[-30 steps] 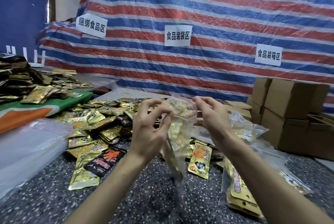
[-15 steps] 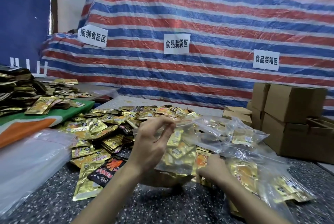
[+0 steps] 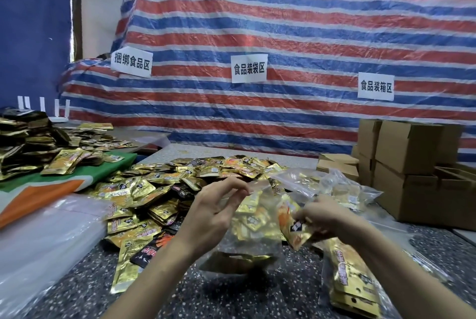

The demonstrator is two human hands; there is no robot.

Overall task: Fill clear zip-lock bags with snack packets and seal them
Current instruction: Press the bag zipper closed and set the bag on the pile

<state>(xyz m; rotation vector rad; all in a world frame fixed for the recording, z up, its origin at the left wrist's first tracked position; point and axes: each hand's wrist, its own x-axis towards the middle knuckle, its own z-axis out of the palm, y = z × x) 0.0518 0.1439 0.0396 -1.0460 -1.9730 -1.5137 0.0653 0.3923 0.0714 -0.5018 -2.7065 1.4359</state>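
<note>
My left hand (image 3: pixel 215 209) pinches the top edge of a clear zip-lock bag (image 3: pixel 253 226) that hangs in front of me with several gold packets inside. My right hand (image 3: pixel 325 217) grips a gold and orange snack packet (image 3: pixel 292 226) just to the right of the bag, tilted toward it. A large heap of gold snack packets (image 3: pixel 164 189) lies on the speckled table (image 3: pixel 231 298) behind and to the left of my hands.
Filled clear bags (image 3: pixel 332 184) lie to the right, one more (image 3: pixel 353 285) under my right forearm. Cardboard boxes (image 3: pixel 412 171) stand at far right. A stack of clear bags (image 3: pixel 43 238) lies at left, more packets (image 3: pixel 31 148) on a green cloth beyond.
My right hand dropped to the table, picked up a gold and orange packet and now lifts it beside the bag. My left hand keeps hold of the bag's top, lowered from earlier.
</note>
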